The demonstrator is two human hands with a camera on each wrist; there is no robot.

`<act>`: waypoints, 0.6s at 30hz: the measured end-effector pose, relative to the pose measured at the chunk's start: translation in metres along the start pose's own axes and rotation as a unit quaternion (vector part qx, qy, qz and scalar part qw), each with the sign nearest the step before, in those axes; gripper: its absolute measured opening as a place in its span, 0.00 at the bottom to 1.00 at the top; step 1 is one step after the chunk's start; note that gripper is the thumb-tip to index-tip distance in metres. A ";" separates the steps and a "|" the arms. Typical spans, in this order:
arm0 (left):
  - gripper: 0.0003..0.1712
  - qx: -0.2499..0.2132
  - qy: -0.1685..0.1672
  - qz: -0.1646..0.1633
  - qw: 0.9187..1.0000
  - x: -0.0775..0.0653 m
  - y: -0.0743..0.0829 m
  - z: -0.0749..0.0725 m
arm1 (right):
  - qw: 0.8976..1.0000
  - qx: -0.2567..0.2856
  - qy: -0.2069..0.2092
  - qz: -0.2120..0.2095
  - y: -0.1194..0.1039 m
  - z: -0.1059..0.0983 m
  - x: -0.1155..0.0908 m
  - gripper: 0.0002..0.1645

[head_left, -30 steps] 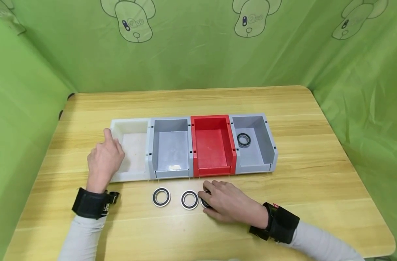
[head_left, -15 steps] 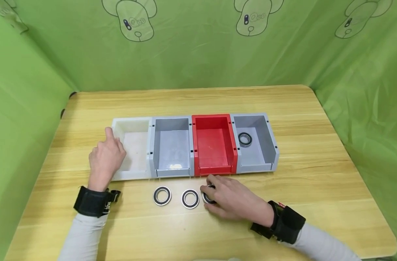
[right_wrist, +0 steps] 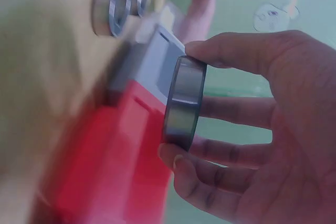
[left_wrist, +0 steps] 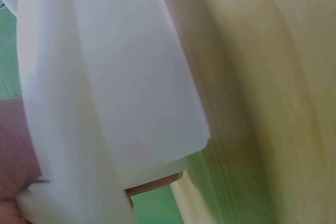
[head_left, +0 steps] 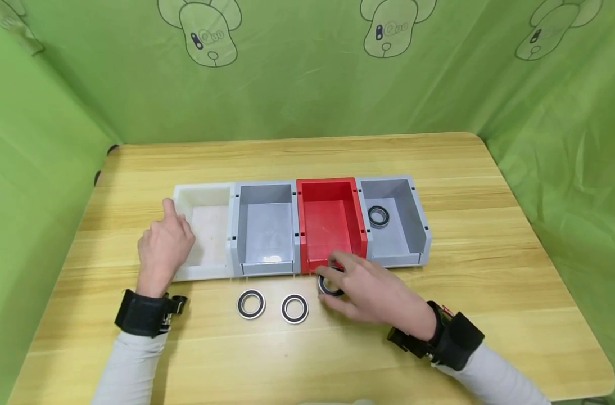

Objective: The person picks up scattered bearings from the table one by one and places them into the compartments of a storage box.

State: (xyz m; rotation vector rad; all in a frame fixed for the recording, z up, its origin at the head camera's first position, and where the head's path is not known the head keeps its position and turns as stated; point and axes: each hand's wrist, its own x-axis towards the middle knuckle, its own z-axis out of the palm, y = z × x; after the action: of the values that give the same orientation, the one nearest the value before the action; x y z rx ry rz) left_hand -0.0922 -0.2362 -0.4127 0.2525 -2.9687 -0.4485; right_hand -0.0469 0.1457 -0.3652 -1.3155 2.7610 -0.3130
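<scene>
Since the earlier frame, R hand [head_left: 370,288] has moved fwd w/ its bearing [head_left: 323,285], twd the red bin [head_left: 328,225]; on my remote feed, L hand [head_left: 163,247] is at same place. I see the bearing near the front lip of this bin, apparently lifted off the table [head_left: 489,253]. Thumb and fingertips pinch its outer rim, prob. b/c this edge gives firm hold. Two more bearings [head_left: 284,309] lie flat on the table, to the left, within easy reach. Another bearing [head_left: 371,217] lies in the far-right grey bin [head_left: 396,242]. L hand grips the side wall of the white bin [head_left: 203,274], I think to steady the joined row.
</scene>
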 end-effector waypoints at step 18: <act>0.16 -0.003 -0.003 -0.003 1.000 0.001 -0.001 0.000 | 0.997 -0.042 0.068 -0.014 0.009 -0.030 0.014 0.25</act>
State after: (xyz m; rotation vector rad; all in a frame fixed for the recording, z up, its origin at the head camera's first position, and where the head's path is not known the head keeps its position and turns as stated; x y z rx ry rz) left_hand -0.0932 -0.2373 -0.4131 0.2612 -2.9722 -0.4587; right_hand -0.0668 0.1446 -0.3378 -1.4021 2.8997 -0.3015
